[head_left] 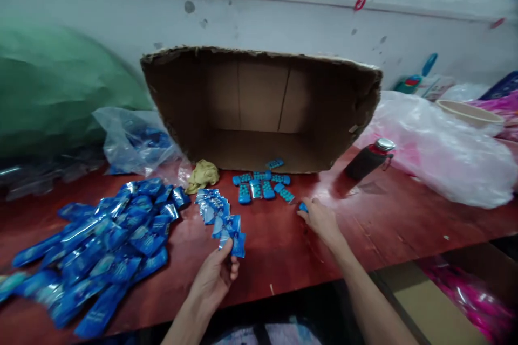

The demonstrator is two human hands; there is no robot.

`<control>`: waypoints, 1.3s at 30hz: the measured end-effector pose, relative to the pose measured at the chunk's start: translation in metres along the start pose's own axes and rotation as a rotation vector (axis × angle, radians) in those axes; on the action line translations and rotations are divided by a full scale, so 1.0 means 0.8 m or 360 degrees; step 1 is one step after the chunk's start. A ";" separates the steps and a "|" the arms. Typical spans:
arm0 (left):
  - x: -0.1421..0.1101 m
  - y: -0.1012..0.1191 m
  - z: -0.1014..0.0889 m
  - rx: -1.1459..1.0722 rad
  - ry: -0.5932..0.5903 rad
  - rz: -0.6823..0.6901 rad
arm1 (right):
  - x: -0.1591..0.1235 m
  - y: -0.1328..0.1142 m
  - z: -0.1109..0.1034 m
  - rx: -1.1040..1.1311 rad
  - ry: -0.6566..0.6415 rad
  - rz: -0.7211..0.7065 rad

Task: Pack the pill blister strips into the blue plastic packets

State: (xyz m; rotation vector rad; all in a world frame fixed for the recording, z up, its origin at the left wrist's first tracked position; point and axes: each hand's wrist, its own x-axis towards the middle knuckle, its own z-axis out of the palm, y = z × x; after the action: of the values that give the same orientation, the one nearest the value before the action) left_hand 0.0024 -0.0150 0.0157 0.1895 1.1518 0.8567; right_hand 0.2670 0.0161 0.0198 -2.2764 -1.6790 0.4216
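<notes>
My left hand point(214, 275) is closed, thumb on top, on the near end of a row of overlapping shiny blue packets point(220, 218) that stretches away over the red table. My right hand point(321, 220) pinches a small blue piece point(303, 207) close to the tabletop; most of it is hidden by the fingers. Between and beyond my hands lie several small blue pieces with teal-dotted faces point(256, 190), grouped before the cardboard box. One more dotted piece point(275, 163) rests on the box's front flap. A big heap of blue packets point(117, 237) spreads at the left.
An open cardboard box point(259, 151) lies on its side at the back of the red table point(259, 280). Beside it are a crumpled yellowish cloth point(203, 174) and a clear bag point(125, 135). To the right stand a dark bottle point(366, 161) and a large plastic bag point(441, 156).
</notes>
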 end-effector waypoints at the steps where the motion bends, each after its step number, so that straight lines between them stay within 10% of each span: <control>1: -0.003 0.001 0.001 -0.0034 0.0014 -0.0031 | 0.000 -0.005 0.004 0.0029 -0.0028 -0.0050; 8: -0.011 0.005 -0.003 -0.0185 0.0049 -0.0097 | -0.055 -0.080 0.028 0.1975 -0.0391 -0.0111; 12: -0.012 0.003 -0.002 -0.0230 0.0071 -0.0113 | -0.086 -0.107 0.040 0.2502 -0.0457 -0.0064; 20: -0.002 0.002 -0.010 -0.0219 0.0142 0.0016 | -0.086 -0.107 0.068 0.2278 -0.0342 -0.0209; 29: 0.001 -0.001 -0.028 -0.0092 0.0075 0.0104 | -0.091 -0.111 0.060 0.0962 0.0064 -0.0275; 35: 0.000 -0.006 -0.026 0.0178 -0.0029 0.0431 | -0.091 -0.158 0.059 0.1906 -0.0729 -0.0164; 39: -0.007 -0.001 -0.028 0.0159 -0.0140 0.0393 | -0.089 -0.166 0.077 0.2230 -0.0815 0.0071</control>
State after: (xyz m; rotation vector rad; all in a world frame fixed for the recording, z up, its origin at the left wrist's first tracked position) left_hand -0.0169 -0.0258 0.0097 0.4546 1.1037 0.9982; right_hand 0.1068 -0.0108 0.0202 -1.1459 -0.8601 1.6295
